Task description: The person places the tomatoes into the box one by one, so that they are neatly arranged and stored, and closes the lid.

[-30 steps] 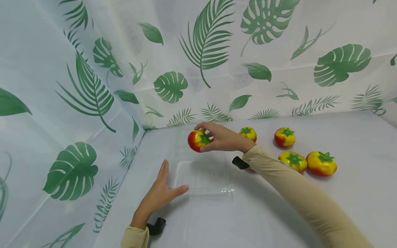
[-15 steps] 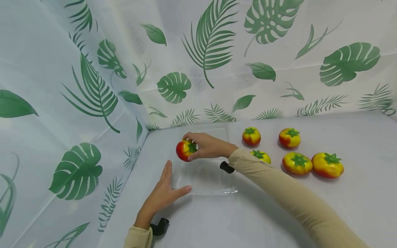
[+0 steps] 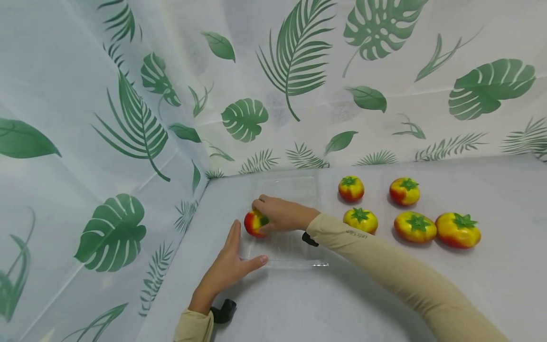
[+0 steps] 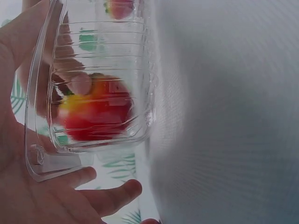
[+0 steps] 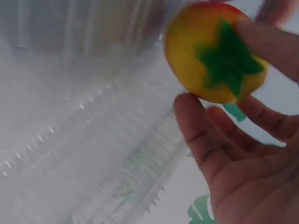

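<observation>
My right hand (image 3: 285, 214) pinches a red-and-yellow toy tomato (image 3: 252, 225) with a green star-shaped calyx, at the left side of a clear plastic container (image 3: 295, 263). In the right wrist view, thumb and fingertips hold the tomato (image 5: 210, 65) by its sides. Seen through the ribbed wall in the left wrist view, the tomato (image 4: 103, 114) is inside the container, low in one corner. My left hand (image 3: 226, 266) stays at the container's near left corner, fingers and thumb spread and straight along its outside. Whether the tomato touches the bottom is hidden.
Right of the container sit several similar toy tomatoes, among them a near one (image 3: 360, 220), a back one (image 3: 351, 189) and a far-right one (image 3: 458, 231). Leaf-patterned cloth walls (image 3: 243, 118) rise behind and left of the white table (image 3: 363, 294).
My right hand has carried the tomato left, then down into the container's left side. The left hand keeps its place at the corner. The head view has shifted slightly.
</observation>
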A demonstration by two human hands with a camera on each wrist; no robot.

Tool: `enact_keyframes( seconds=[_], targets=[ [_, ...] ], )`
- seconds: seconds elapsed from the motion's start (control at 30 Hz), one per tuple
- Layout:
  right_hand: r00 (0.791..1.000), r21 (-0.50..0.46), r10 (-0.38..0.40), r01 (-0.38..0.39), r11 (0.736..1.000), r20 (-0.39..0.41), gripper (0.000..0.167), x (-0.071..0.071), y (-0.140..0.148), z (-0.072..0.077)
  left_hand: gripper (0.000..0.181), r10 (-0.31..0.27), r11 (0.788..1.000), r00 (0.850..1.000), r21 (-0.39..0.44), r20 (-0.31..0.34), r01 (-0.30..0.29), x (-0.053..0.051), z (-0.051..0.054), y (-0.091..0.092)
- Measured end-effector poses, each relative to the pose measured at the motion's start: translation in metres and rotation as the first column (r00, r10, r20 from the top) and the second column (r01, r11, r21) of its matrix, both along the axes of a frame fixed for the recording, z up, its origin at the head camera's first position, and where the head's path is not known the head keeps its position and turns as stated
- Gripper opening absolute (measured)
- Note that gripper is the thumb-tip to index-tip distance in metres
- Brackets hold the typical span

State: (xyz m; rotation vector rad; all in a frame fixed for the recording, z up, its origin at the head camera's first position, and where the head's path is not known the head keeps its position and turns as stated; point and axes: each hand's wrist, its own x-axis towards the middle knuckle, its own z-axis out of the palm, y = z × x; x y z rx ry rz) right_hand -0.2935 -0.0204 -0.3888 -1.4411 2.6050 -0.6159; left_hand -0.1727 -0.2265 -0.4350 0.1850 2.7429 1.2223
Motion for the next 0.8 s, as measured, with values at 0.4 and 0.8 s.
enact_keyframes(
  seconds=[0.4,0.8],
  targets=[
    [0.994,0.038,-0.015,0.02,0.999,-0.111,0.051,0.0018,-0.0001,-0.0006,0.125,0.006,1.0,1.0,-0.02,0.008,-0.006,0.0012,0.0029,0.0017],
    [0.998,-0.031,0.002,-0.004,1.0,-0.07,0.045,0.0035,0.0019,-0.0042,0.124,0.002,1.0,1.0,-0.025,-0.006,-0.002,0.0009,0.001,0.0017]
  ],
)
